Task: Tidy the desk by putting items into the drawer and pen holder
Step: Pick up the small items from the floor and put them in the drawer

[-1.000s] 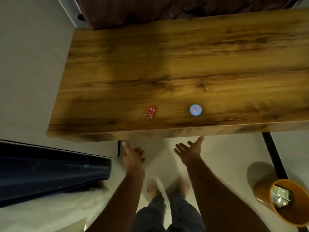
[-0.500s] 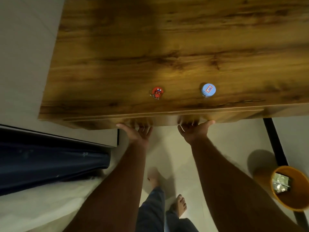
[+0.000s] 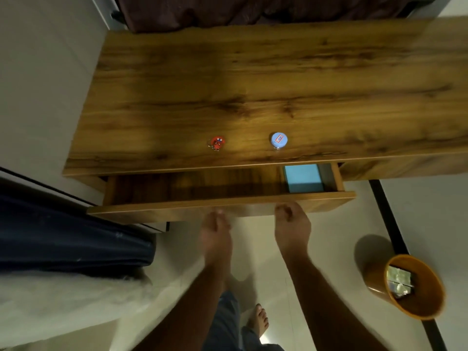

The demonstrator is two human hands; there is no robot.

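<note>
My left hand [image 3: 215, 230] and right hand [image 3: 291, 224], fingers curled, are gripping the front of the open drawer [image 3: 220, 207]. A blue box [image 3: 304, 178] is lying inside at 3 o'clock. On the desk [image 3: 253, 84], a red keychain [image 3: 217, 142] and blue-capped jar [image 3: 278, 140] are sitting at 6 o'clock.

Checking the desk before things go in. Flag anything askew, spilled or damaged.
Nothing stands out. The wooden drawer is pulled out level with a light blue box at its right end; the small red keychain and the blue-capped round container sit apart on the wooden desk top.
</note>
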